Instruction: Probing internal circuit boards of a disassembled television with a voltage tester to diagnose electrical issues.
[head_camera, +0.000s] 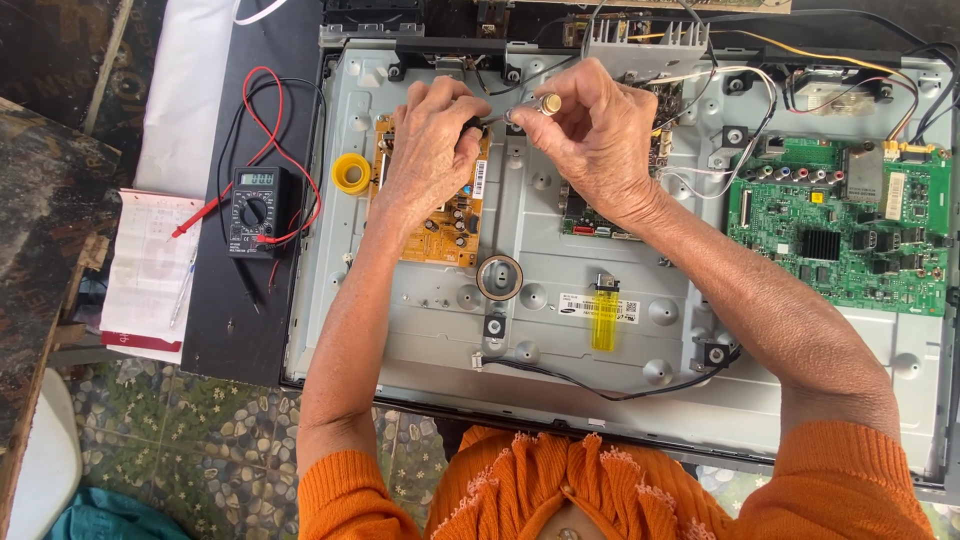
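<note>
Both hands sit close together over the upper middle of the opened flat-panel TV chassis (520, 330), almost touching. Left hand (432, 140) is curled shut, fingers pinched on something thin and dark, probably a wire end or a small lead; too small to say which. Right hand (592, 135) is pinched too, thumb and forefinger clamped on a small brass-coloured cylindrical part (549, 103) with a silvery tip pointing toward the left hand. So the held pieces are in the air just above the metal back plate, between the yellow-orange power board (440, 215) under the left wrist and the heat sink (645, 45) at the top edge.

Step in hand, as a judgement: the two small pieces are being brought end to end, fitting or joining, not probing a board.

Next move calls for steady fine alignment of the tips, with no slack on the pinch, and clearance from the white wires (720, 80) nearby.

Around: green main board (840, 230) on the right, yellow lighter (604, 318) lying on the plate, tape ring (499, 277) beside it, yellow tape roll (351, 173) at the left edge. Multimeter (255, 205) with red and black leads sits on the dark table (220, 330), notepad (150, 270) with a pen further left. Orange sleeves at bottom.
</note>
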